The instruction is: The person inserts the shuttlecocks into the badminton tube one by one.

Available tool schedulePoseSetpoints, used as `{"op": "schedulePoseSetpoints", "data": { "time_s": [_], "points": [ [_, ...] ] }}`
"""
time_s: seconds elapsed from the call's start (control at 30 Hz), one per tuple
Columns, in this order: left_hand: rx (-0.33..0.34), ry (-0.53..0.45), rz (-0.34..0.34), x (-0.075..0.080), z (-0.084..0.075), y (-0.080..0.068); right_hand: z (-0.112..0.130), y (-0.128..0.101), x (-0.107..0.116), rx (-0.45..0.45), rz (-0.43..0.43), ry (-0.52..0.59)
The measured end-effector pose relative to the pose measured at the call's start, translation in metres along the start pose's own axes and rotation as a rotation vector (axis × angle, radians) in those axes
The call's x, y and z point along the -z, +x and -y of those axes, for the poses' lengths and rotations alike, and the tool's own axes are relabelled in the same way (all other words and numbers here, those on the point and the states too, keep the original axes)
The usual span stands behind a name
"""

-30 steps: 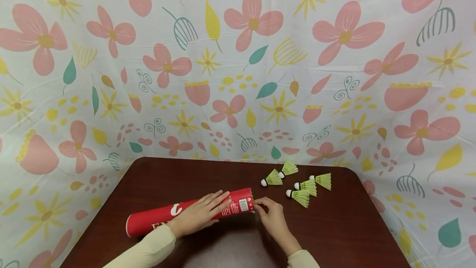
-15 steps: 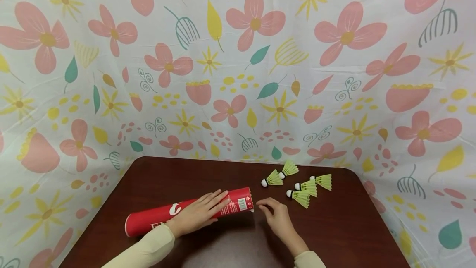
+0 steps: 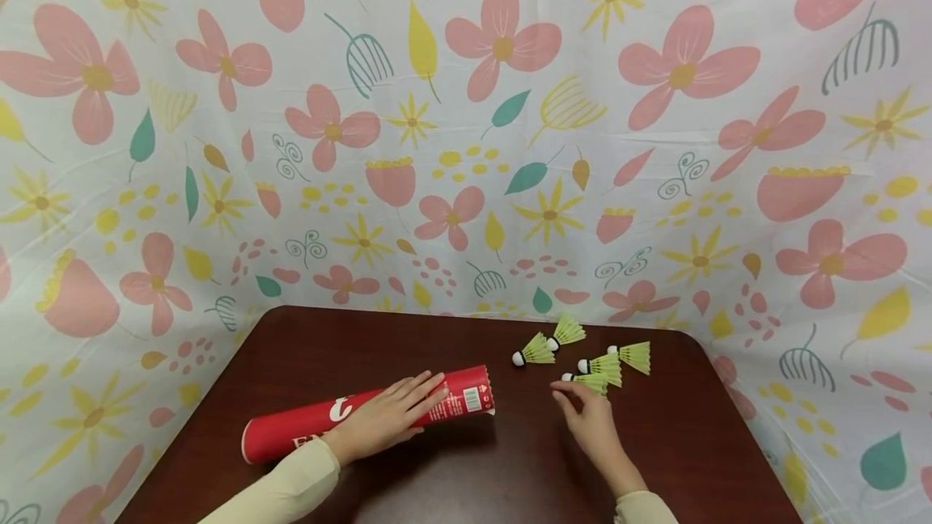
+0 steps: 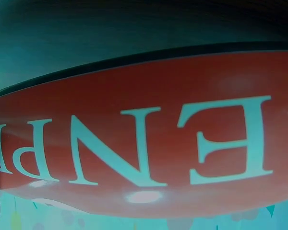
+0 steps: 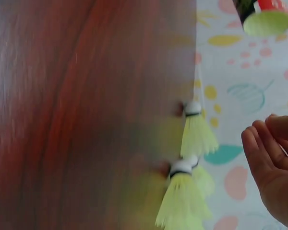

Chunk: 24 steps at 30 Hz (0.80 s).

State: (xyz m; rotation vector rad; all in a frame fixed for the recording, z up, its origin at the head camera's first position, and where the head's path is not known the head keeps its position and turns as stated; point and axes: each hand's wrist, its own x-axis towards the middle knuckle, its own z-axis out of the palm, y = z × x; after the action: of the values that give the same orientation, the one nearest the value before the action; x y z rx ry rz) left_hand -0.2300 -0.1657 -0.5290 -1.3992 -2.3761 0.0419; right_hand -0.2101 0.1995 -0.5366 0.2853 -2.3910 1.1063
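Observation:
My left hand [image 3: 382, 420] rests across a red shuttlecock tube [image 3: 462, 396] with white print, its fingers fairly straight on top and the thumb toward the near side. The tube lies slanted on the table; large white letters fill the left wrist view. To its right, my right hand [image 3: 593, 425] is over the table with thumb and index finger slightly apart and nothing between them. Its fingertips overlap the nearest yellow-green shuttlecock [image 3: 593, 381], which has a white head and black band. In the right wrist view my right hand [image 5: 273, 163] appears beside several shuttlecocks [image 5: 175, 196].
More shuttlecocks lie loosely grouped toward the back right, among them one at the left [image 3: 535, 349] and one at the right [image 3: 637, 357]. The dark brown table [image 3: 349, 338] has rounded back corners against a flower-printed cloth [image 3: 451, 136].
My right hand has moved away from the tube's right end, rightward to the nearest shuttlecock. My left hand and the tube have barely shifted.

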Motion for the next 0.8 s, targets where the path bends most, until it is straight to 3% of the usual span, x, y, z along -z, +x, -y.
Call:
{"op": "schedulePoseSetpoints", "data": {
  "time_s": [0.4,0.8],
  "points": [
    [0.007,-0.012,0.004,0.001,-0.001,-0.001,-0.039,0.004,0.027,-0.209,-0.122,-0.089],
    [-0.007,0.006,0.004,0.001,0.000,0.001,-0.047,0.001,0.031,-0.356,-0.001,-0.076]
  ]
}}
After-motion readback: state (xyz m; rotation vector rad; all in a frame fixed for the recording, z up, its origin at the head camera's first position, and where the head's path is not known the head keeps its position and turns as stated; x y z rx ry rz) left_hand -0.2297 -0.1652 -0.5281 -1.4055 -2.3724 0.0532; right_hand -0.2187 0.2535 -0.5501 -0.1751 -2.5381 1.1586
